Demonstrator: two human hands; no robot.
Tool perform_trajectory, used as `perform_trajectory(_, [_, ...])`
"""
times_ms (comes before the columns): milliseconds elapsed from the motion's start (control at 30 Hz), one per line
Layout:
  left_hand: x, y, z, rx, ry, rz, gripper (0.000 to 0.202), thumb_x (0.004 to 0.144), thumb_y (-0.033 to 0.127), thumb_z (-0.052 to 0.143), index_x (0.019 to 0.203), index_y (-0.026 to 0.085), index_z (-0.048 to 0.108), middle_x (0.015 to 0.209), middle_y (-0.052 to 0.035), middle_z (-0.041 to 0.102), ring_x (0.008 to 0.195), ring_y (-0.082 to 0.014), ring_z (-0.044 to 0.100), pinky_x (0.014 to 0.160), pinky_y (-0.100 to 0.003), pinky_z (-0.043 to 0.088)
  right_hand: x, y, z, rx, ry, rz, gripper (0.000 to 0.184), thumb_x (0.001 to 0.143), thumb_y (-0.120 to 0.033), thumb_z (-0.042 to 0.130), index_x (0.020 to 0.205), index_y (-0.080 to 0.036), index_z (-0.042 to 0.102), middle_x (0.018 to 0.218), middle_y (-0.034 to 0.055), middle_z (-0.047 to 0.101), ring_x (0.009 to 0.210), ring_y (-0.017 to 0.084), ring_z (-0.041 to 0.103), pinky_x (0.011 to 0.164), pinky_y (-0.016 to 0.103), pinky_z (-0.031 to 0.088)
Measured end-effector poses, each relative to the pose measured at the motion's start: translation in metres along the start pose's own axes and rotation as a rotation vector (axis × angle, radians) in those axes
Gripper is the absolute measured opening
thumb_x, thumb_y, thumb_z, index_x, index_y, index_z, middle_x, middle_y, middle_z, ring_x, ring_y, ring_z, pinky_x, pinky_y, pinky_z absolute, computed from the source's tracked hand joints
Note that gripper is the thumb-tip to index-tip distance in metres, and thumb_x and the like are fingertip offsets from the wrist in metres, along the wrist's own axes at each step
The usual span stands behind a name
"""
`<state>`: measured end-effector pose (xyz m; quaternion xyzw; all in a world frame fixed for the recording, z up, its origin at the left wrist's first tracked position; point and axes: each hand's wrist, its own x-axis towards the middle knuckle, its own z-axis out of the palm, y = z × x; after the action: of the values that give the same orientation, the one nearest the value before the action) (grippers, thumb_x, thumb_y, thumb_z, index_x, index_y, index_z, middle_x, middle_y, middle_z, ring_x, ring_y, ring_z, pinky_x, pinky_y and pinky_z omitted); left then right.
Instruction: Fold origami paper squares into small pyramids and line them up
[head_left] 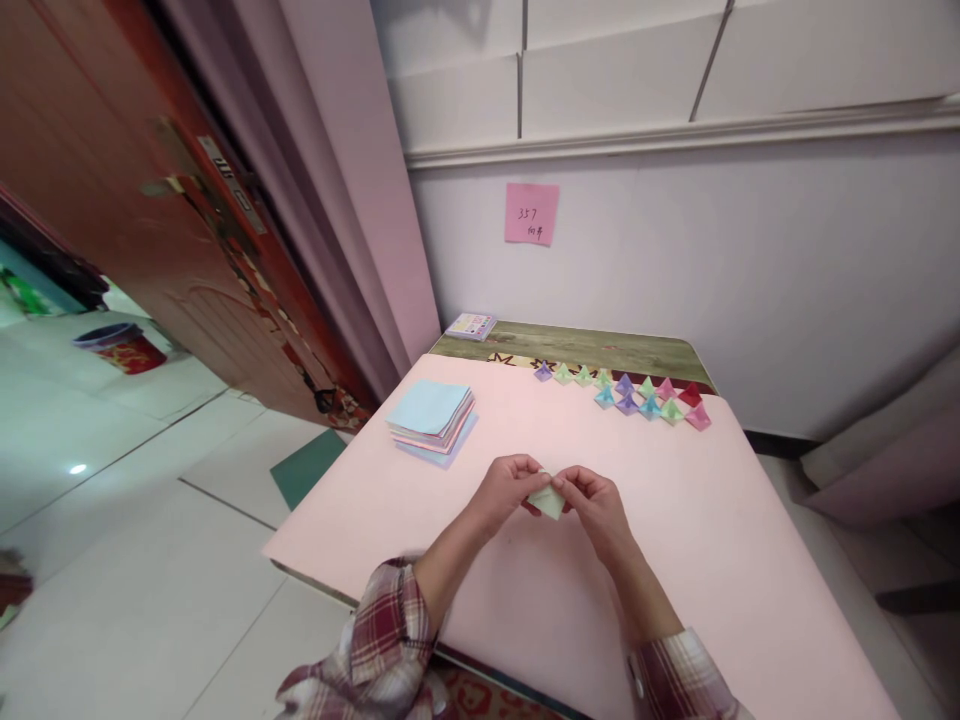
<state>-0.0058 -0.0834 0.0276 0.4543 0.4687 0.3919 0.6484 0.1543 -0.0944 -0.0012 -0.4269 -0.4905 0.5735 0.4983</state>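
Note:
My left hand [508, 484] and my right hand [595, 503] meet over the middle of the pink table top [720, 540]. Both pinch a small folded piece of pale green paper [547, 501] between their fingertips, just above the surface. A stack of coloured paper squares [433, 418], light blue on top, lies to the left of my hands. Several small folded paper shapes [628, 392] in purple, green, teal, pink and red stand in two rows at the far side of the table.
A pink sticky note [532, 213] with writing hangs on the white wall. A small card pack [471, 326] rests on the wooden strip behind the pink top. A brown door [142, 230] stands open at left, with a green mat [306, 467] on the tiled floor.

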Motion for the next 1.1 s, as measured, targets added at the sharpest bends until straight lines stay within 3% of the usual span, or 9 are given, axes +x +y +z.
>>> perform_trajectory(100, [0.001,0.003,-0.002,-0.038,0.054,0.008,0.030,0.063,0.038,0.078,0.068,0.013,0.062,0.060,0.0001,0.060,0.054,-0.0110,0.055,0.053,-0.024,0.043,-0.001,-0.001,0.002,0.013,0.000,0.002,0.030,0.077,-0.047,0.070,0.074,-0.018,0.067,0.063,0.0003,0.061,0.058,0.012,0.052,0.055,0.025,0.043])
perform_trajectory(233, [0.002,0.002,-0.003,-0.141,0.223,0.019,0.028,0.063,0.037,0.077,0.066,0.014,0.062,0.056,0.0033,0.054,0.052,-0.0074,0.047,0.052,-0.022,0.038,-0.001,-0.002,0.002,0.098,0.013,0.095,0.037,0.072,-0.049,0.075,0.093,-0.019,0.067,0.074,0.0018,0.066,0.063,0.014,0.058,0.062,0.027,0.049])
perform_trajectory(333, [0.002,-0.002,0.000,-0.239,0.295,-0.010,0.027,0.064,0.037,0.076,0.070,0.015,0.061,0.061,0.0029,0.056,0.054,-0.0072,0.048,0.053,-0.021,0.039,-0.001,0.001,0.001,0.122,-0.016,0.139,0.037,0.069,-0.048,0.078,0.088,-0.018,0.067,0.072,0.0027,0.067,0.064,0.014,0.060,0.064,0.028,0.049])
perform_trajectory(500, [0.001,-0.006,0.006,-0.423,0.245,-0.101,0.026,0.062,0.031,0.078,0.075,0.016,0.061,0.067,0.0015,0.060,0.059,-0.0085,0.053,0.055,-0.021,0.041,0.001,0.005,0.000,0.140,0.001,0.113,0.034,0.069,-0.046,0.078,0.084,-0.017,0.067,0.072,0.0019,0.066,0.062,0.013,0.059,0.063,0.027,0.048])
perform_trajectory(700, [0.000,-0.003,0.012,-0.534,0.095,-0.219,0.022,0.061,0.022,0.078,0.072,0.015,0.061,0.063,0.0018,0.059,0.055,-0.0081,0.054,0.052,-0.020,0.040,0.001,0.003,0.001,0.111,-0.006,0.079,0.034,0.071,-0.049,0.075,0.082,-0.017,0.068,0.075,0.0026,0.066,0.064,0.014,0.059,0.064,0.027,0.049])
perform_trajectory(833, [-0.001,-0.005,0.014,-0.485,0.098,-0.192,0.024,0.061,0.022,0.079,0.073,0.014,0.059,0.067,-0.0008,0.062,0.060,-0.0107,0.059,0.057,-0.022,0.046,0.002,0.003,0.001,0.073,0.008,0.060,0.032,0.073,-0.047,0.074,0.084,-0.018,0.067,0.077,0.0029,0.066,0.065,0.015,0.059,0.065,0.028,0.050])
perform_trajectory(967, [-0.003,-0.008,0.016,-0.456,0.124,-0.154,0.030,0.061,0.025,0.081,0.075,0.015,0.056,0.071,-0.0029,0.065,0.066,-0.0159,0.064,0.067,-0.033,0.053,0.003,0.009,0.001,0.089,0.082,0.062,0.034,0.069,-0.047,0.076,0.086,-0.020,0.065,0.073,0.0000,0.064,0.059,0.013,0.056,0.056,0.026,0.047])
perform_trajectory(1100, [-0.003,-0.009,0.016,-0.339,0.159,0.014,0.031,0.063,0.030,0.081,0.073,0.014,0.056,0.066,-0.0004,0.061,0.058,-0.0122,0.059,0.064,-0.031,0.052,0.003,0.010,0.000,0.105,0.128,0.072,0.033,0.071,-0.049,0.074,0.078,-0.019,0.065,0.065,-0.0022,0.059,0.052,0.010,0.051,0.052,0.024,0.044])
